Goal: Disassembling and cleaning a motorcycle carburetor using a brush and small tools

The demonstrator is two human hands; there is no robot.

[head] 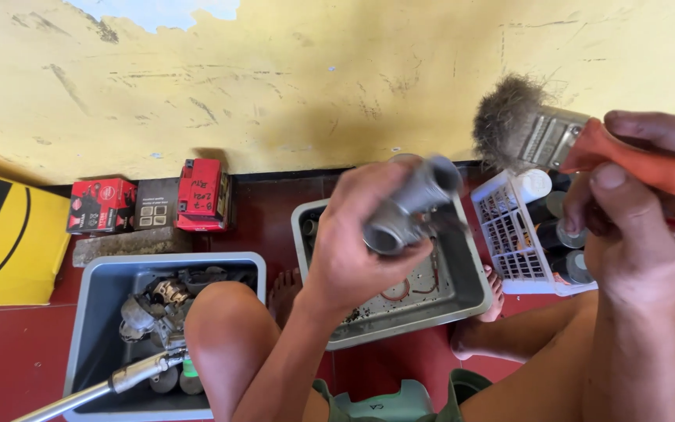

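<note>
My left hand [353,242] grips a grey metal engine part [413,205], blurred by motion, above a grey tray [474,285]. At the right, my right hand [638,227] is closed on the orange handle of a paintbrush [544,137]; its worn grey bristles point up and left, a short way right of the metal part. The brush and the part are apart.
A second grey tray [87,312] at the left holds several metal parts and a metal nozzle [130,377]. A white slotted basket [509,227] with cans stands at the right. Red boxes [201,195] and a yellow board [1,234] line the yellow wall. My bare knees and feet lie between the trays.
</note>
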